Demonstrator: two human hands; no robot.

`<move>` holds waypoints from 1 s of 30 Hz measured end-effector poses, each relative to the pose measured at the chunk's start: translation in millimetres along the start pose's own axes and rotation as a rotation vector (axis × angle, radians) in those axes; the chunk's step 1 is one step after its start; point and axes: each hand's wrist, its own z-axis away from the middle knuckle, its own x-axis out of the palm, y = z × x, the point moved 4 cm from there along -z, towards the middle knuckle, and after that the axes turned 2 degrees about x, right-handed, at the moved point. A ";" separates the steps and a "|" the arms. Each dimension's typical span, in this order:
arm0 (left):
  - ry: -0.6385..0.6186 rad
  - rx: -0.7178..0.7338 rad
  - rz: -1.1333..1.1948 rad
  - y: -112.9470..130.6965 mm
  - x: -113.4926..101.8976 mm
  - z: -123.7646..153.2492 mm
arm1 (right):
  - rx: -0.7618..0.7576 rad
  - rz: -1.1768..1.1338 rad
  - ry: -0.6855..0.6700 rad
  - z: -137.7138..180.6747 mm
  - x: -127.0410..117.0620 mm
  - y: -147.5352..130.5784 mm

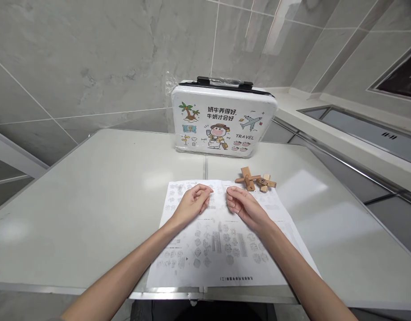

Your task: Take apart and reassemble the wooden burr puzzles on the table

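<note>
A large printed sheet point(205, 263) lies flat on the table, covered in small diagrams and text. My left hand point(194, 200) rests over its upper part, fingers curled in with the thumb against them. Across a small gap, my right hand point(243, 205) is curled in much the same way, and nothing shows in either hand. Just beyond the right hand, at the sheet's far right edge, sits a wooden interlocking puzzle point(247, 179) of crossed pieces, one marked with a number. Against it on the right is a smaller crossed wooden puzzle point(266, 183) with a paler piece.
A white cartoon-printed case point(222, 122) in clear plastic stands upright at the back of the pale folding table point(91, 214). The table's centre seam and metal front edge show. Behind is a grey tiled wall point(125, 58); a counter point(359, 120) runs along the right.
</note>
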 end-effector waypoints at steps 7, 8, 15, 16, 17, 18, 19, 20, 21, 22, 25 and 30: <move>0.004 -0.010 0.010 2.1 0.6 1.2 | 0.003 -0.002 -0.013 -0.5 -2.1 1.8; 0.005 -0.012 0.010 2.7 0.8 1.5 | 0.004 -0.001 -0.014 -0.5 -2.4 2.1; 0.000 -0.012 0.004 3.3 0.8 2.1 | 0.003 0.008 -0.009 0.1 -1.3 1.0; 0.000 -0.013 0.004 2.7 0.6 1.9 | 0.003 0.010 -0.008 0.2 -0.9 0.7; 0.001 -0.014 0.004 2.0 0.4 1.7 | 0.003 0.011 -0.006 0.3 -0.6 0.4; 0.001 -0.014 0.004 1.5 0.3 1.5 | 0.004 0.013 -0.004 0.4 -0.3 0.2; 0.000 -0.013 0.004 1.1 0.3 1.4 | 0.005 0.015 -0.001 0.6 0.0 0.0; 0.000 -0.012 0.005 0.9 0.3 1.3 | 0.006 0.017 0.002 0.8 0.2 -0.3; -0.001 -0.012 0.006 0.8 0.4 1.2 | 0.007 0.020 0.005 1.0 0.5 -0.5; 0.000 -0.010 0.006 0.9 0.5 1.2 | 0.006 0.023 0.007 1.3 0.7 -0.7; 0.002 -0.010 0.004 1.5 1.1 1.4 | 0.003 0.025 0.006 1.9 1.3 -1.1; 0.010 -0.014 0.008 2.7 1.5 1.7 | 0.006 0.017 0.009 2.1 1.0 -0.5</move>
